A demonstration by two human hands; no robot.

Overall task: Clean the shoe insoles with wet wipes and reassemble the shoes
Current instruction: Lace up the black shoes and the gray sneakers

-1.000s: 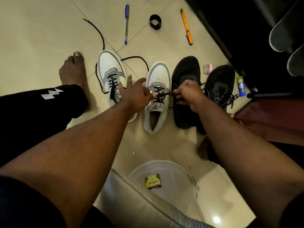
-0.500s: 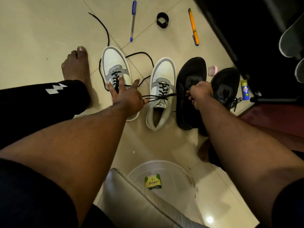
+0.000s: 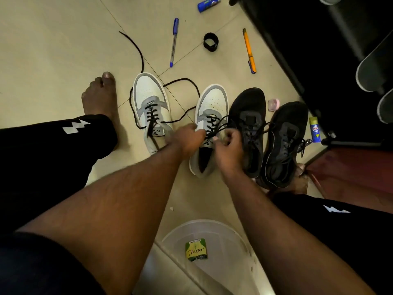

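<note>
Two white and grey sneakers stand side by side on the tiled floor, the left one (image 3: 152, 103) and the right one (image 3: 211, 107). Both have black laces. My left hand (image 3: 187, 138) and my right hand (image 3: 228, 143) sit close together over the right sneaker's tongue, each pinching an end of its black lace (image 3: 214, 126). A long loose lace (image 3: 180, 81) from the left sneaker trails across the floor. To the right stand two black shoes (image 3: 248, 124) (image 3: 285, 141). No insole shows.
A clear tub (image 3: 229, 235) near my knees holds a green Jago packet (image 3: 196, 249). On the floor farther away lie a blue pen (image 3: 174, 41), an orange cutter (image 3: 249, 51), a black ring (image 3: 211, 41) and a blue tube (image 3: 209, 4). Dark furniture lines the right side. My bare foot (image 3: 100, 96) rests at left.
My hands, pulled apart with the lace stretched between them half a second ago, have come together over the right sneaker's tongue. The view has tilted slightly.
</note>
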